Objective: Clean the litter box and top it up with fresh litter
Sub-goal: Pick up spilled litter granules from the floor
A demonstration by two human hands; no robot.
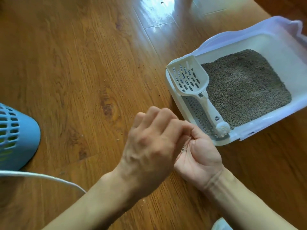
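Warm brown wooden floor [79,67] with a strong grain fills the view, glossy at the top where light glares off the boards, and dotted with small dark crumbs of spilled litter. On the right lies the litter box [259,40], a white plastic tray with a pale lilac rim, set at a slant: its long axis runs from the near left corner up toward the far right, where it passes out of view. Grey-brown litter [245,87] covers its floor in a flat, grainy bed. Across the near end of the box rests a white slotted scoop [189,77], its wide head pointing up and left at the corner of the box and its handle running down and right, ending in a white fluffy ball by the front rim; under the handle a grey perforated strip shows. Just in front of the box the two hands meet above the floor. The left hand [152,146] is knuckles up, fingers curled down into the right one. The right hand [199,155] is palm up and cupped, with a few dark grains in its hollow. At the left edge stands a blue plastic basket [18,136] with slotted sides, and a white cable [49,178] curves along the floor below it.
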